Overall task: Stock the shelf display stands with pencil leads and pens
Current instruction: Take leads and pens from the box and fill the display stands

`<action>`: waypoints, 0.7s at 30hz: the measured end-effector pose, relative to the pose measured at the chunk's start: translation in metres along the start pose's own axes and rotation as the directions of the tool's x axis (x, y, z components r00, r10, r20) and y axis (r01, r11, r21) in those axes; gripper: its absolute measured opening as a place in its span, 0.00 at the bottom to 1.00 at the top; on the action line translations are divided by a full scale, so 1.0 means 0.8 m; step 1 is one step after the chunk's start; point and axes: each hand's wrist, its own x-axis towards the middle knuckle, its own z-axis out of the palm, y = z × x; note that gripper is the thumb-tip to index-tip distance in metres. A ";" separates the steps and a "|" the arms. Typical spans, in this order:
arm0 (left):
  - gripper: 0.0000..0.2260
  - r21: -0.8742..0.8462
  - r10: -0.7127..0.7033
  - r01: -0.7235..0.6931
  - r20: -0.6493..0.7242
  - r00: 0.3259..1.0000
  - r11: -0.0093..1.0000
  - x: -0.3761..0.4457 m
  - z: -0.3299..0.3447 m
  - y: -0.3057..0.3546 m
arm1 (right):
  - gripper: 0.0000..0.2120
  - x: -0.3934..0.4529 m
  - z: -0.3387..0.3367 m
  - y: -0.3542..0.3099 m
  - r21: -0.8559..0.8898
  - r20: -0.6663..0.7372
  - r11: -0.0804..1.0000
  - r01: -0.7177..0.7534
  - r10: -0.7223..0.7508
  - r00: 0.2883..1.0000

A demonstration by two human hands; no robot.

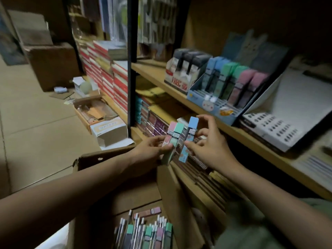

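Note:
My left hand [152,148] grips a small bundle of pencil lead cases, a pink one and a green one [175,139] showing on top. My right hand [208,146] pinches a blue lead case [190,137] right beside that bundle, fingers spread above it. On the shelf behind stands a blue display stand [213,106] with blue, green and pink lead cases in rows. An open cardboard box [100,159] below my arms holds pens [138,230] and more lead cases.
A white and red display stand [179,79] sits left of the blue one. A white slanted display tray [280,123] stands to the right on the wooden shelf [239,135]. Stacked notebooks fill the lower shelf and the left rack. Boxes lie on the floor.

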 end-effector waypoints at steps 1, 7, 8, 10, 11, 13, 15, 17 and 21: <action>0.16 -0.027 0.017 -0.016 0.022 1.000 1.000 0.002 0.012 0.010 | 0.30 -0.002 -0.013 -0.005 -0.008 -0.028 1.000 -0.003 0.003 1.000; 0.17 -0.036 0.068 -0.063 0.163 0.984 0.997 0.015 0.074 0.057 | 0.27 -0.006 -0.082 -0.035 -0.137 -0.237 0.988 0.070 -0.101 0.966; 0.18 -0.028 0.072 -0.068 0.161 0.984 0.997 0.016 0.083 0.063 | 0.27 -0.005 -0.094 -0.041 -0.156 -0.259 0.984 0.087 -0.125 0.958; 0.17 -0.035 0.106 -0.102 0.144 0.984 0.994 0.021 0.095 0.076 | 0.26 0.001 -0.118 -0.053 -0.205 -0.316 0.974 0.098 -0.161 0.935; 0.16 -0.046 0.126 -0.121 0.134 0.983 0.992 0.024 0.099 0.084 | 0.26 0.006 -0.129 -0.059 -0.223 -0.346 0.970 0.098 -0.173 0.922; 0.12 -0.053 0.156 -0.152 0.088 0.984 0.987 0.027 0.103 0.102 | 0.24 0.018 -0.150 -0.070 -0.247 -0.389 0.963 0.105 -0.197 0.900; 0.12 0.012 0.194 -0.194 0.018 0.981 0.981 0.032 0.099 0.120 | 0.21 0.035 -0.166 -0.082 -0.288 -0.413 0.952 0.106 -0.224 0.883; 0.12 0.075 0.257 -0.254 -0.037 0.966 0.964 0.040 0.091 0.133 | 0.19 0.056 -0.175 -0.094 -0.324 -0.416 0.940 0.107 -0.243 0.876; 0.12 0.141 0.329 -0.313 -0.107 0.938 0.939 0.055 0.074 0.146 | 0.17 0.105 -0.169 -0.117 -0.445 -0.391 0.885 0.134 -0.327 0.861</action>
